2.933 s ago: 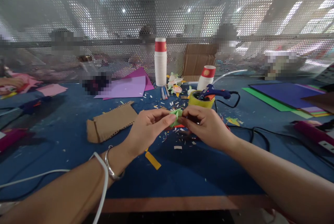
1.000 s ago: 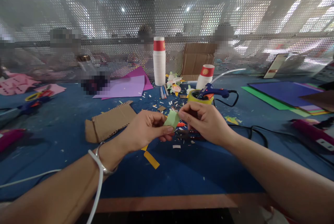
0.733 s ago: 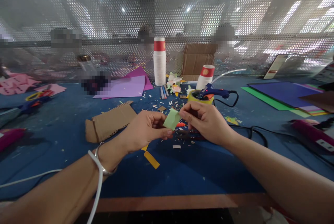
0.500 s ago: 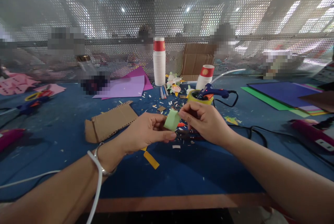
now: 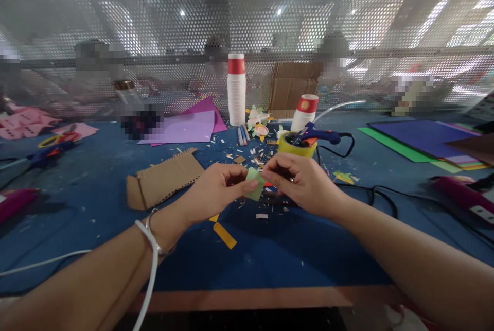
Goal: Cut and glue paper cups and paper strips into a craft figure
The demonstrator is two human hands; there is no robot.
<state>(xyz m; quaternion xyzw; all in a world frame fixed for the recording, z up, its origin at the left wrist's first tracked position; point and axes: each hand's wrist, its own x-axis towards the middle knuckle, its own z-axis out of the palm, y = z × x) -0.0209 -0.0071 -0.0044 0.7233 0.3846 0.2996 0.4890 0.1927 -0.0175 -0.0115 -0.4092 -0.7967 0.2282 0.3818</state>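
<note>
Left hand (image 5: 214, 189) and right hand (image 5: 309, 184) nearly meet above the blue bench (image 5: 293, 269), both drawn narrow around one small, roughly square piece of pale-green paper (image 5: 256, 193). It lies between their fingertips: the left thumb presses flat across its near face, while the right thumb and fingers pinch its upper right side. A silver metal bangle (image 5: 149, 222) circles the left wrist, and a white cable (image 5: 153, 269) crosses the forearm just behind it. To the left of the left hand lies a flat brown piece of corrugated cardboard (image 5: 170, 176). Nearer the person than that hand is a narrow orange-yellow paper strip (image 5: 225, 236). Below and between the hands a small white paper scrap (image 5: 261, 216) lies on the bench, with more paper bits scattered beyond. Just beyond the right hand sits a round yellow roll (image 5: 295, 152), with a dark-blue glue gun (image 5: 326, 136) resting on it. Farther beyond both hands rises a tall stack of white paper cups (image 5: 236, 97), its top cup banded in red.
</note>
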